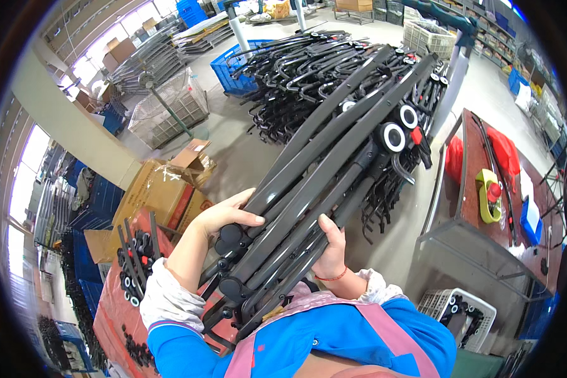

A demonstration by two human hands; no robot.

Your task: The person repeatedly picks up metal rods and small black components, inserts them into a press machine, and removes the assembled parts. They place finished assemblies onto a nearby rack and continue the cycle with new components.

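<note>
Against my front I carry a bundle of folded metal-tube frames (290, 217), dark grey, with round black joints at the near end. My left hand (227, 214) is wrapped round its left side, thumb lying over a tube. My right hand (332, 249) grips the opposite side, its thumb up along the tubes and its other fingers hidden behind them. The bundle slants away from me toward the upper right. Near its far end show white-ringed black discs (394, 137) and a red part (416, 135); whether these belong to the bundle or the pile behind, I cannot tell.
Ahead lies a large pile of similar dark tubes (296, 75), with a blue crate (223, 72) beside it. A reddish-brown table (475, 189) stands at right, a white basket (485, 309) below it. At left are a cardboard box (148, 195) and a red-covered surface (116, 315) holding parts.
</note>
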